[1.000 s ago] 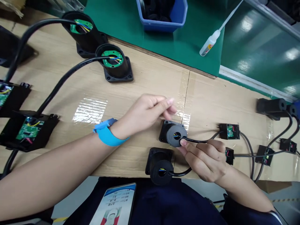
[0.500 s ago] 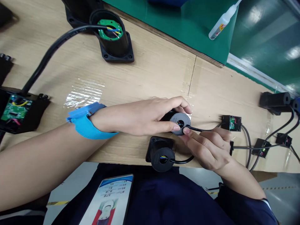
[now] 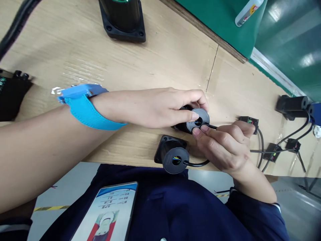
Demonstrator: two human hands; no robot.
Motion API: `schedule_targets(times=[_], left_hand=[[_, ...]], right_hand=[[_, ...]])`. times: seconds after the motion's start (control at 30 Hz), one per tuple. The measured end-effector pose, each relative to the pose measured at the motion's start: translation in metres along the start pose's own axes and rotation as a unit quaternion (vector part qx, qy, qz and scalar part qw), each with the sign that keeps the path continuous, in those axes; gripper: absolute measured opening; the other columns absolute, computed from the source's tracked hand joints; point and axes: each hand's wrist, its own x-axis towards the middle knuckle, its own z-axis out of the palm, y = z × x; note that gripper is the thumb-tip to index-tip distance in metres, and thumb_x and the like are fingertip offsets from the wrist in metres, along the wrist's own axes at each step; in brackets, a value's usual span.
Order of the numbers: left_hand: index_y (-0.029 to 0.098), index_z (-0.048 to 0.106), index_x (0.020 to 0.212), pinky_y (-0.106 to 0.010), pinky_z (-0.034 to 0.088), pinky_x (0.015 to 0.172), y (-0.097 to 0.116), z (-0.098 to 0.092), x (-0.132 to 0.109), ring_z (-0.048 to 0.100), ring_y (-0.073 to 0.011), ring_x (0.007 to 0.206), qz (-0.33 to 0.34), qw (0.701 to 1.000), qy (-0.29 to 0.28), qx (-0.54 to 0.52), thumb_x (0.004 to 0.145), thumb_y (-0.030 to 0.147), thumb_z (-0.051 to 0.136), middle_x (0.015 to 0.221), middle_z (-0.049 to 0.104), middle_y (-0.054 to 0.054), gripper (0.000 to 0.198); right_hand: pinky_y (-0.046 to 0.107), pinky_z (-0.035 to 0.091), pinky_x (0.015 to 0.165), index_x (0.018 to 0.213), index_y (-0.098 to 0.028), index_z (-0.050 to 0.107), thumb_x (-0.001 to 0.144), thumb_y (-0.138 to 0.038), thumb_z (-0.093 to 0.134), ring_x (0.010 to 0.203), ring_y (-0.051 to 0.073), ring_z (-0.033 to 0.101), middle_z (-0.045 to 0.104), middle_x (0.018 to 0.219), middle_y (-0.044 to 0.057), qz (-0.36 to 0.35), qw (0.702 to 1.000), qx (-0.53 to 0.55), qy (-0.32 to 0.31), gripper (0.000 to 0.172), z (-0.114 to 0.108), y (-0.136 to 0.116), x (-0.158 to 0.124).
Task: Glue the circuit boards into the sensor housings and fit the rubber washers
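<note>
Left hand (image 3: 167, 107) hid most of the tube (image 3: 184, 128), fingers curled over it, thumb on the cap (image 3: 206, 116); right hand (image 3: 224, 145), fingers pinching the cap's edge, partly masked the cable (image 3: 212, 127).

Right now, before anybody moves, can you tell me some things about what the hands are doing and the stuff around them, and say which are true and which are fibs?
1. The left hand curls over the black tube, its thumb on the grey cap. True.
2. The right hand is holding the white bottle. False: the right hand has its fingertips at the grey cap, and the white bottle lies on the green surface.
3. A blue strap is on the left wrist. True.
4. The other cap, nearer the person's body, has no hole. False: that black cap has a hole with blue and yellow wires showing.
5. A black cable comes out of the black cap. True.
</note>
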Motion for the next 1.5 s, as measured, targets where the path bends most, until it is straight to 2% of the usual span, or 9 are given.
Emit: schedule_targets(times=[0.23,0.4,0.5,0.57,0.67,0.77,1.3,1.43,1.5], left_hand=[[0.031,0.064,0.124,-0.031,0.05,0.094,-0.005,0.002,-0.002,0.068,-0.0196,0.11,0.004,0.999,0.04,0.008,0.098,0.026,0.056,0.121,0.071,0.002,0.028],[0.033,0.051,0.138,-0.032,0.048,0.098,-0.013,-0.004,-0.002,0.063,-0.0241,0.124,0.061,0.996,-0.005,0.068,0.083,0.037,0.078,0.141,0.062,-0.002,0.061],[0.027,0.052,0.13,-0.033,0.048,0.096,-0.007,0.003,0.0,0.065,-0.0228,0.115,0.063,0.992,0.057,0.094,0.083,0.034,0.078,0.131,0.065,-0.005,0.054],[0.024,0.053,0.122,-0.029,0.05,0.085,0.0,0.012,0.001,0.068,-0.0163,0.092,0.046,0.988,0.112,0.091,0.087,0.032,0.072,0.119,0.067,-0.003,0.041],[0.023,0.053,0.113,-0.025,0.046,0.065,0.008,0.027,0.0,0.054,-0.0079,0.06,0.021,0.983,0.172,0.067,0.09,0.035,0.069,0.095,0.064,0.004,0.031],[0.023,0.053,0.109,-0.025,0.043,0.061,0.014,0.038,-0.004,0.053,-0.0091,0.061,0.017,0.979,0.198,0.054,0.092,0.036,0.067,0.081,0.058,0.006,0.025],[0.023,0.053,0.095,-0.026,0.043,0.063,0.033,0.057,-0.012,0.054,-0.0106,0.068,0.001,0.979,0.202,0.0,0.093,0.029,0.064,0.079,0.056,0.006,0.013],[0.025,0.052,0.105,-0.027,0.048,0.065,0.03,0.055,-0.013,0.059,-0.012,0.071,0.03,0.976,0.214,0.037,0.095,0.033,0.064,0.083,0.059,0.005,0.018],[0.024,0.05,0.116,-0.03,0.054,0.071,0.024,0.05,-0.011,0.065,-0.0152,0.08,0.082,0.976,0.195,0.057,0.095,0.046,0.065,0.096,0.065,0.0,0.034]], right_hand=[[0.043,0.054,0.081,0.095,-0.025,0.072,0.086,-0.019,0.082,0.091,0.023,0.062,0.074,0.101,0.002,0.053,0.996,0.039,0.056,0.015,0.011,0.006,-0.002],[0.049,0.061,0.092,0.101,-0.023,0.067,0.088,-0.02,0.08,0.111,0.027,0.068,0.071,0.115,0.009,0.105,0.971,0.208,0.051,0.019,0.018,0.02,-0.003],[0.047,0.062,0.09,0.103,-0.02,0.066,0.089,-0.019,0.078,0.106,0.026,0.071,0.073,0.11,0.01,0.156,0.952,0.253,0.075,0.019,0.017,0.027,-0.004],[0.049,0.059,0.093,0.104,-0.019,0.065,0.092,-0.023,0.075,0.108,0.027,0.071,0.074,0.111,0.011,0.18,0.95,0.241,0.084,0.017,0.016,0.028,-0.004],[0.05,0.058,0.093,0.11,-0.017,0.064,0.089,-0.039,0.078,0.107,0.03,0.069,0.072,0.108,0.012,0.143,0.97,0.168,0.098,0.034,0.015,0.026,-0.003],[0.047,0.06,0.086,0.119,-0.011,0.061,0.085,-0.046,0.08,0.101,0.029,0.067,0.069,0.103,0.013,0.087,0.984,0.097,0.122,0.052,0.017,0.018,-0.003],[0.036,0.062,0.077,0.114,-0.004,0.066,0.101,-0.05,0.058,0.098,0.024,0.067,0.069,0.099,0.012,0.024,0.988,0.062,0.136,0.048,0.005,0.006,-0.005],[0.035,0.061,0.079,0.115,-0.003,0.065,0.099,-0.049,0.063,0.099,0.023,0.066,0.069,0.099,0.012,0.026,0.99,0.07,0.116,0.048,-0.003,0.006,-0.003],[0.035,0.061,0.079,0.116,-0.005,0.065,0.099,-0.05,0.062,0.098,0.023,0.067,0.068,0.099,0.012,0.037,0.988,0.084,0.127,0.048,-0.005,0.005,-0.003]])
